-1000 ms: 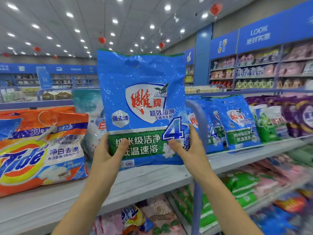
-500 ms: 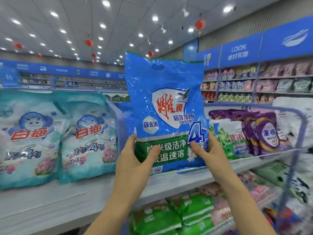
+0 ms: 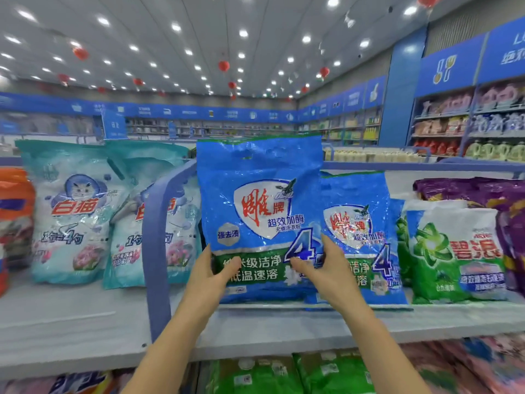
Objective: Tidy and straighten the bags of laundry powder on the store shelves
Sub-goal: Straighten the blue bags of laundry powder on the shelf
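The glossy blue plastic bag of laundry powder with the green band (image 3: 255, 200) has come down from where it was held high half a second ago. Its bottom edge now sits at or just above the grey store shelf (image 3: 85, 322); whether it touches cannot be told. It is upright, just right of the curved blue shelf divider (image 3: 154, 251), overlapping the front of a matching blue bag (image 3: 358, 231). The left hand (image 3: 211, 275) and right hand (image 3: 326, 268) both grasp its lower part, thumbs on the front and fingers (image 3: 231, 265) curled round the edges. The view has also swung back, so the pale teal cat-printed bags (image 3: 76, 211) stand left of the divider and a green and white bag (image 3: 454, 251) right of the blue pair. The bag seems to have reached its own brand's slot; what likely remains is seating it squarely and letting go without it slumping forward.
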A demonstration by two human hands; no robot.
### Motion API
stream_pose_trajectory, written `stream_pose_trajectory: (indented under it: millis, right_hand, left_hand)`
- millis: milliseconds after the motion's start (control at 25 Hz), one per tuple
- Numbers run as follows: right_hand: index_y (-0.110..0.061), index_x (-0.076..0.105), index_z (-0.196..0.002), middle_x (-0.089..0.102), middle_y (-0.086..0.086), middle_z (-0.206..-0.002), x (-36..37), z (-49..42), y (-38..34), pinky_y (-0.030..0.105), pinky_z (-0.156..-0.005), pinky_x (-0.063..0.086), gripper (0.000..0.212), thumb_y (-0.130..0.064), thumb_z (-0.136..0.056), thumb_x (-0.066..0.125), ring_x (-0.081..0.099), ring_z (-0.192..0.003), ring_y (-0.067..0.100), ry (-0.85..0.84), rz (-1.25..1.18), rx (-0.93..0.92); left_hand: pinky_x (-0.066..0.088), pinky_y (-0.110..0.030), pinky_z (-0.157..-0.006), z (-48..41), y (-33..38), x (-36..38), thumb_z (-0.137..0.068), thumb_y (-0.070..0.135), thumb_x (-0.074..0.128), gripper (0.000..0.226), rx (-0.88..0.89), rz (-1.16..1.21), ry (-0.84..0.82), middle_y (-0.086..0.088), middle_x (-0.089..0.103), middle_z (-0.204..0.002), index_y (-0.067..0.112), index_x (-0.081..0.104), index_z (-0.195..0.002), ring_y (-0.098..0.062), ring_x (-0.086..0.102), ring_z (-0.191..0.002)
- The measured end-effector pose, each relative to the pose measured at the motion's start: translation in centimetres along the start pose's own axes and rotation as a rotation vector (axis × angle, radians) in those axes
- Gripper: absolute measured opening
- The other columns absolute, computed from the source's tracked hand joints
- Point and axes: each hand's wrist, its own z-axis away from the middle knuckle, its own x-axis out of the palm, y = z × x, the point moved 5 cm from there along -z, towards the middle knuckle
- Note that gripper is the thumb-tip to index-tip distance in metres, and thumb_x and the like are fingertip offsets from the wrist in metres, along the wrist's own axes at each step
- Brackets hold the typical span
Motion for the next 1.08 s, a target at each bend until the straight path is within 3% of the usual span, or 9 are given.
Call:
stream_pose_trajectory:
  millis: [80, 160, 240, 360, 480, 600, 920, 1000, 1080]
  right_hand:
    - [-0.019, 0.047, -0.125, 0.061, -0.007, -0.109, -0.1, -0.2, -0.1, 0.024, -0.089, 0.047, 0.053, -0.027, -0.079, 0.072, 0.061, -0.097, 0.004, -0.046, 0.013, -0.024]
    - [-0.033, 0.045, -0.105, 0.060, -0.023, -0.090, 0.0, 0.4, -0.1, 0.004, -0.069, 0.043, 0.039, -0.021, -0.080, 0.072, 0.058, -0.076, -0.016, -0.127, 0.027, -0.050]
    - [-0.034, 0.045, -0.100, 0.059, -0.025, -0.088, 0.4, 1.1, 0.2, -0.001, -0.061, 0.040, 0.036, -0.019, -0.080, 0.072, 0.055, -0.070, -0.021, -0.178, 0.045, -0.050]
    - [-0.031, 0.048, -0.106, 0.061, -0.022, -0.095, 1.1, 1.8, 0.9, -0.001, -0.063, 0.040, 0.035, -0.020, -0.082, 0.070, 0.056, -0.075, -0.021, -0.205, 0.019, -0.045]
    - [-0.036, 0.045, -0.108, 0.056, -0.027, -0.093, 1.2, 2.2, 0.7, -0.001, -0.064, 0.039, 0.035, -0.026, -0.083, 0.068, 0.054, -0.078, -0.021, -0.240, 0.053, -0.056]
    - [-0.038, 0.048, -0.096, 0.058, -0.025, -0.091, 1.2, 1.7, 0.5, 0.003, -0.064, 0.041, 0.027, -0.026, -0.083, 0.069, 0.054, -0.077, -0.016, -0.239, 0.057, -0.044]
    - [-0.035, 0.039, -0.116, 0.060, -0.020, -0.105, 2.0, 2.2, 1.1, 0.012, -0.076, 0.044, 0.043, -0.030, -0.084, 0.067, 0.056, -0.090, -0.010, -0.232, -0.038, -0.009]
    - [-0.035, 0.035, -0.117, 0.056, -0.020, -0.105, 0.9, 3.0, 1.5, 0.014, -0.079, 0.040, 0.050, -0.032, -0.081, 0.069, 0.053, -0.092, -0.011, -0.071, -0.048, -0.038]
    - [-0.028, 0.048, -0.106, 0.059, -0.015, -0.092, -0.6, 4.9, 2.4, 0.015, -0.075, 0.041, 0.035, -0.027, -0.080, 0.071, 0.056, -0.085, -0.002, 0.187, 0.077, -0.140]
  left_hand:
    - [0.045, -0.039, -0.099, 0.2, -0.5, -0.3, -0.087, 0.017, 0.062, 0.038, -0.024, -0.005, 0.007, 0.007, 0.062, -0.117, 0.027, 0.052, -0.122, -0.014, 0.057, -0.110]
    - [0.045, -0.037, -0.098, 0.9, -0.8, -0.4, -0.088, 0.015, 0.061, 0.038, -0.038, -0.013, 0.000, 0.007, 0.062, -0.118, 0.026, 0.051, -0.123, -0.013, 0.057, -0.111]
    - [0.047, -0.036, -0.096, 1.6, -0.8, -0.7, -0.089, 0.013, 0.060, 0.035, -0.042, -0.028, -0.011, 0.006, 0.063, -0.116, 0.025, 0.052, -0.121, -0.013, 0.058, -0.108]
    - [0.050, -0.034, -0.091, 2.3, -1.2, -1.1, -0.089, 0.012, 0.059, 0.030, -0.063, -0.031, -0.014, 0.006, 0.065, -0.111, 0.029, 0.054, -0.114, -0.012, 0.061, -0.104]
    - [0.053, -0.020, -0.074, 2.9, -1.2, -0.9, -0.090, 0.011, 0.057, 0.025, -0.071, -0.016, -0.035, 0.009, 0.066, -0.105, 0.033, 0.054, -0.103, -0.007, 0.063, -0.096]
    - [0.051, -0.012, -0.062, 2.5, -0.5, -0.8, -0.091, 0.010, 0.057, 0.021, -0.063, -0.014, -0.017, 0.007, 0.066, -0.100, 0.028, 0.055, -0.102, -0.003, 0.062, -0.087]
    - [0.054, -0.025, -0.078, 2.7, -1.5, -1.0, -0.089, 0.017, 0.060, 0.022, -0.024, -0.006, 0.015, 0.010, 0.066, -0.104, 0.036, 0.054, -0.101, -0.007, 0.064, -0.096]
    - [0.054, -0.036, -0.083, 2.7, -1.7, -1.2, -0.088, 0.018, 0.061, 0.020, -0.034, 0.009, 0.051, 0.004, 0.068, -0.105, 0.033, 0.057, -0.100, -0.014, 0.066, -0.097]
    - [0.054, -0.036, -0.082, 2.7, -1.6, -1.4, -0.088, 0.018, 0.062, 0.017, -0.024, 0.025, 0.093, 0.003, 0.068, -0.103, 0.030, 0.058, -0.101, -0.015, 0.065, -0.096]
